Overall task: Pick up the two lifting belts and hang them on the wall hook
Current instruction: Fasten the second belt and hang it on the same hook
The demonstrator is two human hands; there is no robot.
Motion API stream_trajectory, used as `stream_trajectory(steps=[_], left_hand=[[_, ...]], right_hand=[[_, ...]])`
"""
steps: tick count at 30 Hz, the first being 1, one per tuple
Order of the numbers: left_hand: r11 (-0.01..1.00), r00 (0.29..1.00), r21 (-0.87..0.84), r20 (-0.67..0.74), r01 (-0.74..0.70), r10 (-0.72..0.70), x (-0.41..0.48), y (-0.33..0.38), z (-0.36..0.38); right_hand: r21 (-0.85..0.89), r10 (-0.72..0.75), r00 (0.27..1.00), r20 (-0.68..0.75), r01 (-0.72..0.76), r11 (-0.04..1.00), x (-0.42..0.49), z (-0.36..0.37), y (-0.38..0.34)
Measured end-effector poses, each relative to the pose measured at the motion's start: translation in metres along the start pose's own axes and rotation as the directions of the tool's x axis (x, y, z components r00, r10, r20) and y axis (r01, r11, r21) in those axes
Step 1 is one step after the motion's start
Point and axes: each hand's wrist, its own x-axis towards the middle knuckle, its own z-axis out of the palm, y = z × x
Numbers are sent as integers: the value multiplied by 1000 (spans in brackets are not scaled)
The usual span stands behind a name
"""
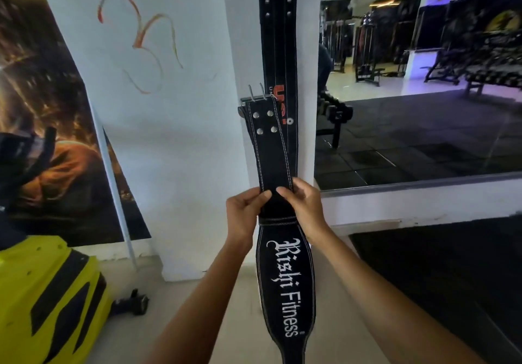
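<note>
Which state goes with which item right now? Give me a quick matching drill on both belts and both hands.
Items:
1. Rishi Fitness belt
2. red-lettered belt
3. left hand
4. right hand

States:
A. hangs flat against the white pillar
B. grips the held belt's right edge
C. held up, buckle end topmost
D. grips the held belt's left edge

Pairs: 1-C, 2-A, 3-D, 4-B

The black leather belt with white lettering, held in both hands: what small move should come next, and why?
Probably raise the black leather belt with white lettering. Both the left hand and right hand grip it, and its metal buckle sits well below the top of the black belt with red lettering hanging on the wall.
</note>
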Motion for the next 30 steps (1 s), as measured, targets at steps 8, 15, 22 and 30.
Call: stream_trajectory(steps=[8, 15, 22, 30], left_hand=[[999, 992, -19, 120, -42, 44, 16, 20, 5], [999, 999, -44, 36, 4, -3, 16, 17, 4], [993, 996, -76, -18, -91, 90, 23, 28, 19], [989, 996, 136, 67, 51, -60, -32, -20, 5]], right_hand=[[46, 7, 997, -81, -3, 999, 20, -11, -43], [51, 98, 992, 76, -102, 994, -38, -17, 1], [78, 36, 997, -64, -31, 996, -16, -4, -27], [51, 70, 991, -114, -65, 997, -5, -8, -38]])
